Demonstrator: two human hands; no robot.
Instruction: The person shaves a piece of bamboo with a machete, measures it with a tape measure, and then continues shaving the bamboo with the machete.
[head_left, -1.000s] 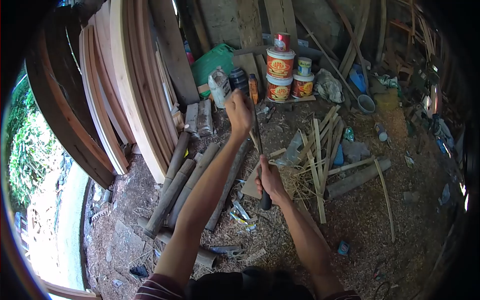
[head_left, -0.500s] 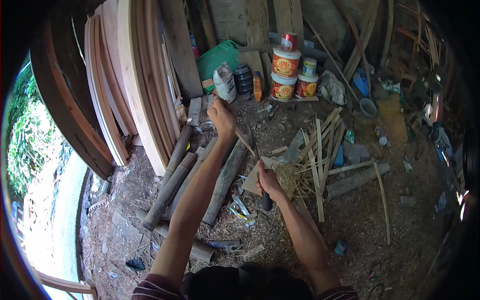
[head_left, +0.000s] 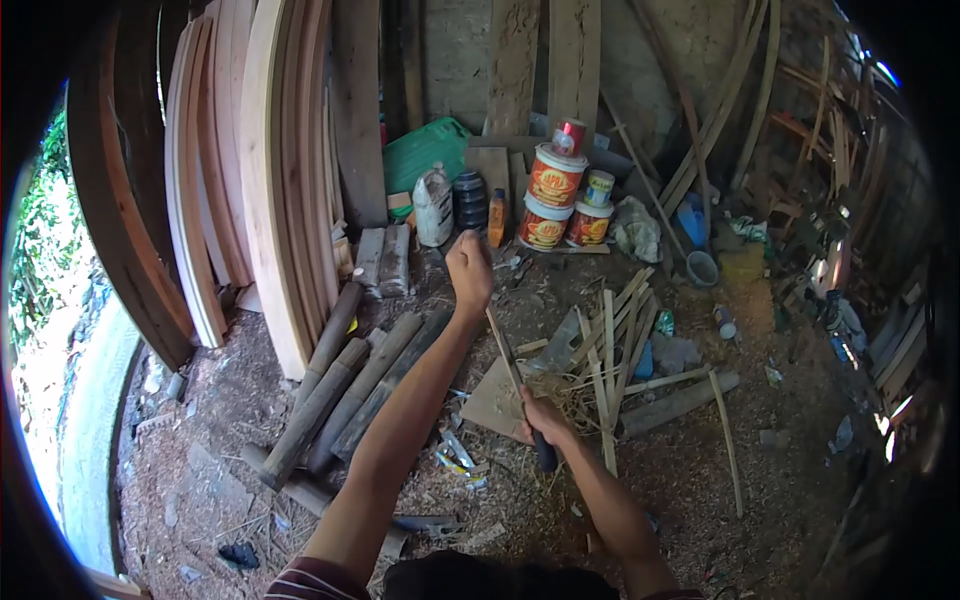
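The left hand [head_left: 468,268] is clenched on the top of a thin bamboo strip [head_left: 503,348], held out ahead; the right hand [head_left: 543,420] below it grips a knife handle [head_left: 545,455]. A slip (blade near fingers) could cut, or snap the strip.

**One head camera, looking down into a workshop**

There is only one view. The camera sits on the person's head and looks forward and down, so both forearms enter from the bottom edge. The left hand [head_left: 469,268] is stretched far from the lens, the right hand [head_left: 541,420] is nearer and lower. The lens is a very wide fisheye: dark corners surround the picture and the leaning planks [head_left: 262,180] at the left look bent. The ground with bamboo poles [head_left: 345,395] is seen from above; the stacked paint cans [head_left: 553,195] stand far, near the top.
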